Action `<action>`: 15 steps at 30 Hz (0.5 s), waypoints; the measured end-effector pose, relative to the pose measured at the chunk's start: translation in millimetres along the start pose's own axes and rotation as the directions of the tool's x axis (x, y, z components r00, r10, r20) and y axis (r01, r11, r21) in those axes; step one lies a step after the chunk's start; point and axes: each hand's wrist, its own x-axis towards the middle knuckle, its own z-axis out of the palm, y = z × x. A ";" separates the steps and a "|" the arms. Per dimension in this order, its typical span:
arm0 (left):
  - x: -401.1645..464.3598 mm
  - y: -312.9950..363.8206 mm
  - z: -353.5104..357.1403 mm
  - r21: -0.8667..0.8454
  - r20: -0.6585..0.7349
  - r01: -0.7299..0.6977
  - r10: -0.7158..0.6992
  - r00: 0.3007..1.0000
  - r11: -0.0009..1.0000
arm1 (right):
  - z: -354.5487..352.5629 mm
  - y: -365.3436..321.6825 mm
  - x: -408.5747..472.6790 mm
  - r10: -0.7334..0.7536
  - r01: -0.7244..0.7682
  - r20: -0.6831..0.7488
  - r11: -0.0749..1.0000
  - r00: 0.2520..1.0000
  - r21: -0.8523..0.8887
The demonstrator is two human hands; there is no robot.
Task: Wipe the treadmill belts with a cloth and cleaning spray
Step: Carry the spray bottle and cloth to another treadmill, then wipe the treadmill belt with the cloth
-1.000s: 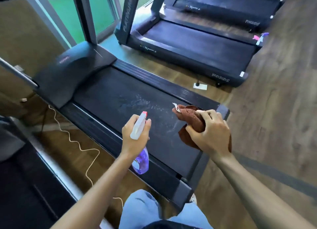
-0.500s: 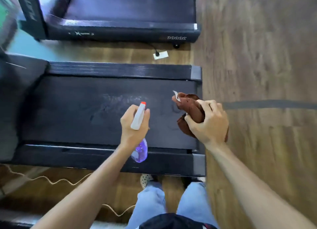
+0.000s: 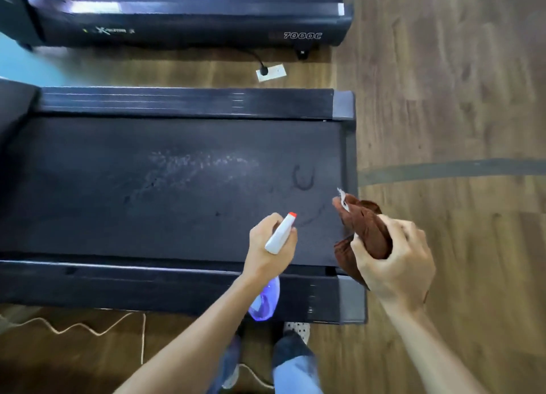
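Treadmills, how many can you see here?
2. One treadmill lies right below the hands, its belt speckled with spray. A second treadmill sits beyond it at the top edge. More may be out of view.

We have a single head view, looking steeply down (almost straight) from standing height onto the black rubber treadmill belt [image 3: 177, 192] and brown wood-plank floor [image 3: 449, 98], both near us.
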 end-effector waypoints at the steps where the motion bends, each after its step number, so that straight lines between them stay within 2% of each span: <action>1: 7.5 -11.2 7.9 0.003 0.015 0.014 -0.014 1.000 1.000 | 9.1 8.6 -3.7 0.012 -0.012 -0.003 1.000 1.000 -0.009; 4: 29.1 -44.9 25.5 -0.021 0.016 0.057 -0.056 0.998 0.998 | 40.1 23.1 -17.9 0.025 -0.025 0.004 1.000 1.000 -0.019; 5: 36.0 -55.5 27.6 -0.032 -0.014 0.088 -0.088 0.996 0.996 | 52.2 25.1 -23.6 0.029 -0.028 0.020 0.999 0.999 -0.020; 7: 54.7 -78.3 18.8 -0.036 -0.169 0.186 -0.189 0.967 0.982 | 83.0 22.3 -35.0 0.033 -0.032 0.058 0.999 0.998 -0.023; 10: 89.3 -125.6 -29.8 0.029 -0.488 0.361 -0.302 0.819 0.932 | 134.8 0.2 -53.1 0.047 -0.047 0.092 0.999 0.995 -0.005; 12: 105.5 -160.2 -75.6 -0.026 -0.581 0.384 -0.327 0.745 0.923 | 173.4 -27.6 -65.5 0.010 -0.013 0.126 1.000 0.992 0.023; 13: 109.3 -176.5 -96.6 -0.056 -0.576 0.371 -0.333 0.747 0.927 | 193.3 -43.7 -71.6 -0.018 0.013 0.145 0.999 0.989 0.036; 15: 110.9 -205.1 -133.3 -0.039 -0.523 0.313 -0.286 0.803 0.949 | 232.9 -78.7 -80.7 -0.066 0.056 0.182 0.997 0.981 0.056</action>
